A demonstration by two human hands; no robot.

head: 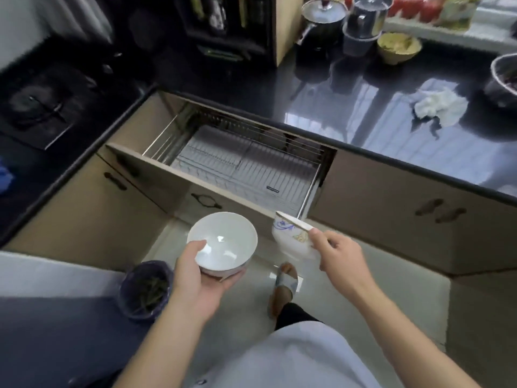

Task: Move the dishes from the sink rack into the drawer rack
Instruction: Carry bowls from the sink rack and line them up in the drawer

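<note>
The white bowl (222, 244) looks like glazed ceramic, smooth and glossy, with bright glints inside. The blue-patterned bowl (293, 236) has the same shiny glaze. The drawer rack (240, 163) is thin metal wire with a bright, polished finish. The drawer front (179, 175) and cabinet doors (391, 219) look like matt beige laminate, possibly wood board. The countertop (377, 113) is dark and mirror-glossy, like polished stone. The crumpled cloth (439, 107) is soft and matt. The floor tiles (363, 298) are pale and glossy.
</note>
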